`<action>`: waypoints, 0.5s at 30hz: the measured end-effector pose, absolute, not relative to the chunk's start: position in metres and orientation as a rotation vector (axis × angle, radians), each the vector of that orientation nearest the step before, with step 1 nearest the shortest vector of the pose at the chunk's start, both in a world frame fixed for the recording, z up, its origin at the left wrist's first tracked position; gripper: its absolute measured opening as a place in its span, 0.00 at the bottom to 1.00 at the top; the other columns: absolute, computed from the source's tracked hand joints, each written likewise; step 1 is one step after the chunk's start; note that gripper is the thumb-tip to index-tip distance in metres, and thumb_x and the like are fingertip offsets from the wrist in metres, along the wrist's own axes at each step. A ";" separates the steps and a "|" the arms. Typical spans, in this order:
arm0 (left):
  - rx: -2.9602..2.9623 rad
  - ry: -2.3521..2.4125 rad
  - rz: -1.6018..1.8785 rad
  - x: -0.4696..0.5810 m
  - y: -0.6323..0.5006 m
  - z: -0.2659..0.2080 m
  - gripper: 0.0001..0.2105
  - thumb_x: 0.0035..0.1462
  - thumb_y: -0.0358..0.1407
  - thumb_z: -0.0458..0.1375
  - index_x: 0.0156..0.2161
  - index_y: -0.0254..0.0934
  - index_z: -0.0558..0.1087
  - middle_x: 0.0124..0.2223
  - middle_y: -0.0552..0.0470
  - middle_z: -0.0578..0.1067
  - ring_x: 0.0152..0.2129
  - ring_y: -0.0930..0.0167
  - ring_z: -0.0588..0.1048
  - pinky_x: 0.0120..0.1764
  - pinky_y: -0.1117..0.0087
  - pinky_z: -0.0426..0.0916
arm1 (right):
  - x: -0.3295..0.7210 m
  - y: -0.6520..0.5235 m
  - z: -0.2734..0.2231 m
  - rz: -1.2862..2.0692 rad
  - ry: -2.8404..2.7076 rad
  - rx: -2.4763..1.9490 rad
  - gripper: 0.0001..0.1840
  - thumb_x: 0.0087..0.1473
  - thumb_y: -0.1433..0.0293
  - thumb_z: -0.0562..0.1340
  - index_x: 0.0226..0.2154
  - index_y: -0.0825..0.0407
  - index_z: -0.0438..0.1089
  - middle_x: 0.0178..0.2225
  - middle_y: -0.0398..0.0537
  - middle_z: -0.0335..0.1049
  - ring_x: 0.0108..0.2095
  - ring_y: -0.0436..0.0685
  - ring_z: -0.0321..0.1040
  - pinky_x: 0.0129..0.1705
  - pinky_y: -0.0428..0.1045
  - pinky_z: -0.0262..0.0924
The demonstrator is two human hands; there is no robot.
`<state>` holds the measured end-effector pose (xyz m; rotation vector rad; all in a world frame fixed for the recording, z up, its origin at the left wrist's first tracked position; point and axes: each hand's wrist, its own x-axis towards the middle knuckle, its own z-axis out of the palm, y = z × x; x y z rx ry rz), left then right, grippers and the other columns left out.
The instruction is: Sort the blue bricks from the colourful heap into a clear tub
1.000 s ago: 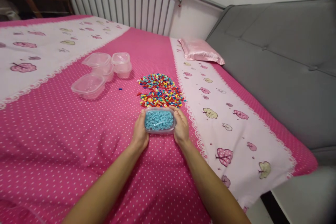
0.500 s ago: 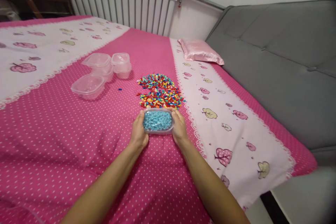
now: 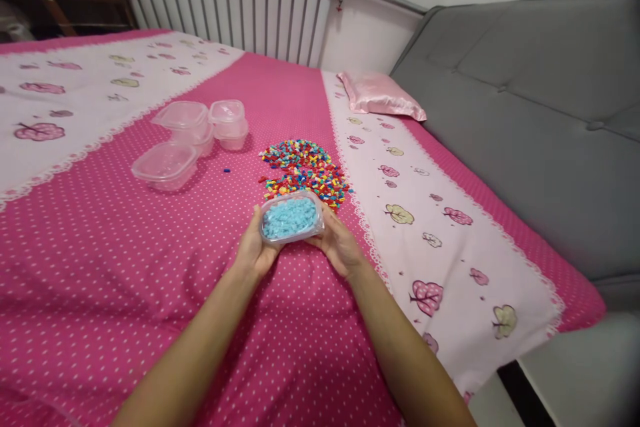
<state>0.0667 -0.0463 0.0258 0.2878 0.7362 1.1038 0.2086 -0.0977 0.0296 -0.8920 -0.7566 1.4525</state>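
We hold a little clear box (image 3: 290, 219) full of blue beads with both hands. Our left hand (image 3: 253, 248) curls around its left end and our right hand (image 3: 336, 244) cups its right end from below. The box is tipped a bit and sits above the pink dotted bed cover (image 3: 125, 267), just in front of the pile of mixed beads (image 3: 304, 170). Empty clear boxes (image 3: 193, 137) sit farther off to the left.
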 end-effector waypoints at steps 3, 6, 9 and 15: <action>0.283 0.736 1.122 0.068 -0.046 0.024 0.18 0.65 0.43 0.46 0.42 0.33 0.74 0.40 0.46 0.80 0.40 0.67 0.77 0.48 0.63 0.71 | 0.209 -0.099 0.031 1.445 -0.738 -0.895 0.25 0.50 0.55 0.62 0.51 0.39 0.66 0.52 0.41 0.70 0.45 0.55 0.69 0.43 0.51 0.67; 0.288 0.714 1.127 0.069 -0.046 0.023 0.18 0.65 0.43 0.46 0.43 0.33 0.74 0.38 0.47 0.80 0.37 0.68 0.77 0.46 0.64 0.72 | 0.209 -0.100 0.033 1.397 -0.737 -0.935 0.24 0.48 0.58 0.65 0.48 0.41 0.67 0.51 0.42 0.69 0.47 0.56 0.68 0.42 0.50 0.67; 0.294 0.683 1.189 0.072 -0.047 0.022 0.19 0.66 0.42 0.44 0.42 0.32 0.74 0.36 0.47 0.80 0.34 0.70 0.78 0.44 0.66 0.73 | 0.208 -0.099 0.032 1.312 -0.720 -0.990 0.22 0.44 0.61 0.68 0.44 0.43 0.68 0.48 0.42 0.71 0.46 0.55 0.68 0.40 0.48 0.67; 0.380 0.639 1.300 0.083 -0.055 0.019 0.14 0.65 0.38 0.48 0.41 0.32 0.75 0.37 0.49 0.80 0.31 0.72 0.78 0.41 0.71 0.73 | 0.210 -0.093 0.023 1.193 -0.666 -1.050 0.20 0.43 0.63 0.67 0.42 0.46 0.69 0.41 0.42 0.73 0.38 0.52 0.69 0.38 0.48 0.67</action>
